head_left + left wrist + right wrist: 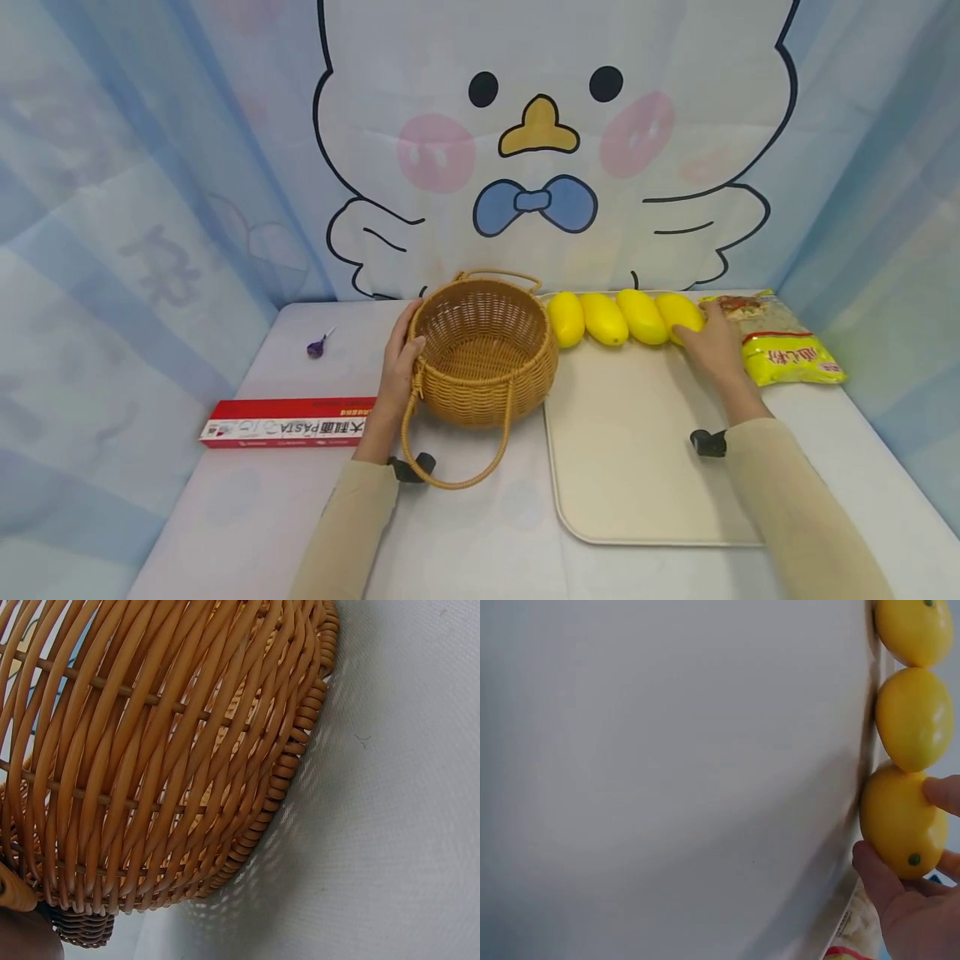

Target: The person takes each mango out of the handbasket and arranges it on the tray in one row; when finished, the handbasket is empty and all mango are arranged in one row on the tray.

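A round woven wicker basket stands on the table, its front handle drooping forward. My left hand grips the basket's left side, thumb over the rim; the left wrist view is mostly filled by the basket's wall. Several smooth yellow mangoes lie in a row along the far edge of a cream tray. At the row's right end, my right hand holds the last mango between thumb and fingers. In the right wrist view, this mango shows a green stem spot and touches its neighbour.
Right of the tray lies a yellow and clear food bag. A red and white pasta box lies left of the basket, with a small purple lollipop behind it. Printed curtains close off the back and sides.
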Demonstrator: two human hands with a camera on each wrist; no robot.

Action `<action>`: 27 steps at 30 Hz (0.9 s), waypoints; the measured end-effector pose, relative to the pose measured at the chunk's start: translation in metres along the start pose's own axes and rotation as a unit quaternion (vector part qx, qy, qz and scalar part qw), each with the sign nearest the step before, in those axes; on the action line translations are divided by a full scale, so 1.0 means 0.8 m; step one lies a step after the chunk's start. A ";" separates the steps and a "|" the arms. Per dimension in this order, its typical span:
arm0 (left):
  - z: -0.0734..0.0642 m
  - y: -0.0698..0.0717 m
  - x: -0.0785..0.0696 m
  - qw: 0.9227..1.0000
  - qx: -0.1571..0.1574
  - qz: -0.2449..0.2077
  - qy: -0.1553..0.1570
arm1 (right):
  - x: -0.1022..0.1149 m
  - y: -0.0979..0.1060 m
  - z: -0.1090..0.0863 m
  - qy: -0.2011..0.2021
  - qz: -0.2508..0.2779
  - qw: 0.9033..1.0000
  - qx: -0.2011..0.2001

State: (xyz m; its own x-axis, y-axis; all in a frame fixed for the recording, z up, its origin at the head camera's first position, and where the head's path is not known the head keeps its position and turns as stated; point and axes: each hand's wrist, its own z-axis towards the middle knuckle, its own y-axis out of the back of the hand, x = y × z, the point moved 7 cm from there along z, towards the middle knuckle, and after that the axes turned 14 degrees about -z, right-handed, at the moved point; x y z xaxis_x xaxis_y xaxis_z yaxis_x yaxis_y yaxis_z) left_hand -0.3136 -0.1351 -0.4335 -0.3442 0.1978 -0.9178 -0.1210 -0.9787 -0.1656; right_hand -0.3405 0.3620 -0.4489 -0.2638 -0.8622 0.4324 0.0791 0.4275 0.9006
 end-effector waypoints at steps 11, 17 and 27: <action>0.001 -0.007 -0.012 1.000 0.007 -0.016 0.013 | -0.002 -0.006 0.000 -0.006 -0.005 1.000 0.017; -0.007 -0.017 -0.039 1.000 0.011 -0.003 0.029 | -0.002 -0.008 -0.003 -0.002 -0.011 1.000 0.023; -0.010 -0.014 -0.044 0.999 0.012 0.025 0.035 | 0.016 0.009 -0.010 0.045 -0.043 0.998 -0.021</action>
State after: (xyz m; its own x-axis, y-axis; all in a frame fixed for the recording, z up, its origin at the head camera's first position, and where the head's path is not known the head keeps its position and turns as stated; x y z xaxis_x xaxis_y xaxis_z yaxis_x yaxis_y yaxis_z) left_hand -0.2930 -0.1318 -0.4022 -0.2838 0.1434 -0.9481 -0.1288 -0.9855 -0.1105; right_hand -0.3358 0.3518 -0.4365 -0.1831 -0.9168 0.3548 0.1008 0.3414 0.9345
